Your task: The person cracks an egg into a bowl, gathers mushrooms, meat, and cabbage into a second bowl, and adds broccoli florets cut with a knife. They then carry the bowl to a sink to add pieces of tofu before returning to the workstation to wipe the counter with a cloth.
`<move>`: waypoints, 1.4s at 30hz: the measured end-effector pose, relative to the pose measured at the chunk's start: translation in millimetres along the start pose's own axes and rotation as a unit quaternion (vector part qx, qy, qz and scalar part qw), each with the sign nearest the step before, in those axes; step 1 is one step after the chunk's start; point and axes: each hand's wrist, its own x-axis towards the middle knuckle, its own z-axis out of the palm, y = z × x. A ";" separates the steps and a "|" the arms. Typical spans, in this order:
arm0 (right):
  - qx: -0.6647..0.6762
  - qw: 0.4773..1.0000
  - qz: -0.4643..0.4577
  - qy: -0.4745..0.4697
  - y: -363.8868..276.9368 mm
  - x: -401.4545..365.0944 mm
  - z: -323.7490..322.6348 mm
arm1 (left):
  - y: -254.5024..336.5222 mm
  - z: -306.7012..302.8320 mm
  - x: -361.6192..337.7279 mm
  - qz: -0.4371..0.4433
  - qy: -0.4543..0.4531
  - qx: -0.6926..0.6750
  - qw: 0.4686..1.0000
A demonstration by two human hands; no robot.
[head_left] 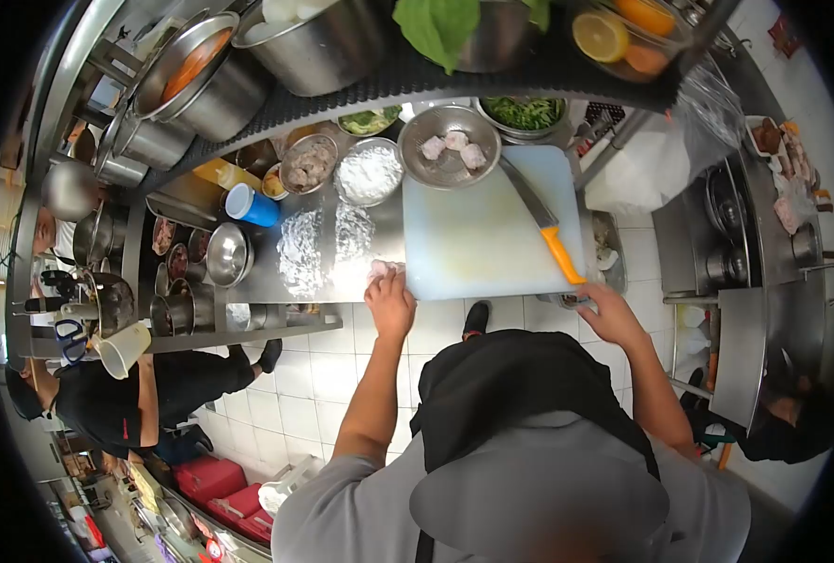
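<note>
My left hand point(391, 306) is at the near edge of the steel counter, its fingers closed on a pale pink piece of raw meat point(385, 268) beside the floured patch. Just off the butt of a yellow-handled knife point(558, 251) is my right hand point(612, 315), fingers loosely apart and holding nothing. The knife lies slanted on a white cutting board point(482, 244). Several similar pale pieces sit in a perforated steel bowl point(422, 170) at the board's far edge. Left of it stands a bowl of white powder point(370, 174).
Foil-like wrapped strips point(301, 251) and a blue-lidded container point(252, 205) lie left of my left hand. A shelf point(360, 92) with steel pots overhangs the counter. A person in black point(107, 399) stands at left; another person point(792, 422) is at far right.
</note>
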 end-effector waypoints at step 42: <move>-0.015 0.991 0.123 0.058 125.7 -117.1 -9.4 | 311.2 30.0 -36.7 0.060 -0.113 -0.355 0.926</move>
